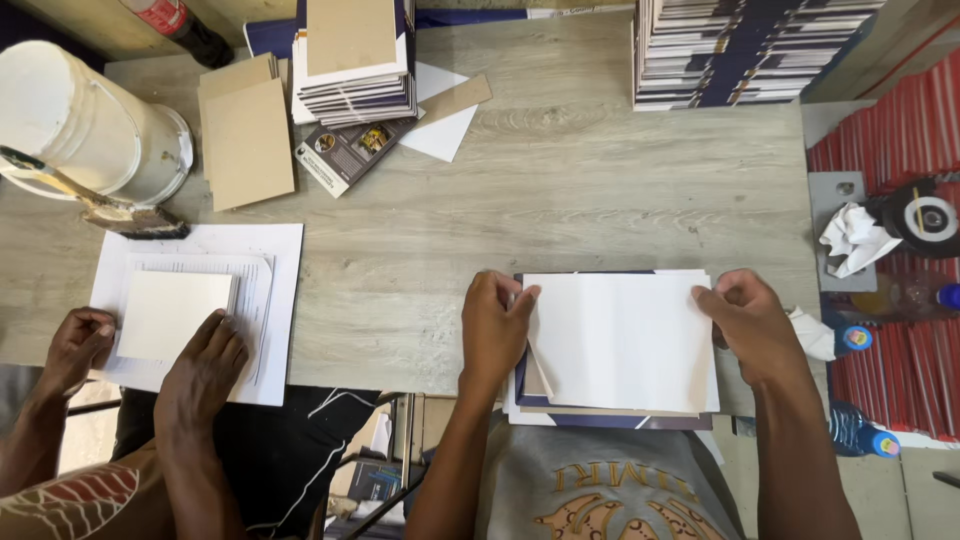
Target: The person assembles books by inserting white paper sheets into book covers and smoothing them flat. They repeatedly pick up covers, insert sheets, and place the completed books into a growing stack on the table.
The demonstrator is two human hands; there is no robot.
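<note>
The left hand [494, 325] pinches the left edge of a white rectangular paper sheet [620, 340], fingers curled over it and thumb tucked under. The right hand [750, 325] grips the same sheet at its right edge, fingers folded tight on the paper. The sheet lies flat on top of a small pile of dark blue and tan card covers [560, 412], which sits at the near edge of the grey wood-grain tabletop [560, 190], right of the middle, overhanging it slightly.

At the near left corner, a co-worker's two hands [200, 365] press on a second white stack of sheets [185, 305], one hand at its left edge, the other on its near right corner. Beyond them, by the left edge, one white plastic bucket [90, 120] lies tipped, with one brush [130, 215] resting against it. Just beside it lie two tan cardboard rectangles [245, 135]. Along the far edge stand two tall stacks of dark blue and white booklets: one [355, 60] left of the middle, one larger [740, 50] at the far right corner. One printed booklet [345, 150] lies at the foot of the first stack. Off the right edge sits one black roll of tape [925, 215] beside crumpled white paper [850, 240].
</note>
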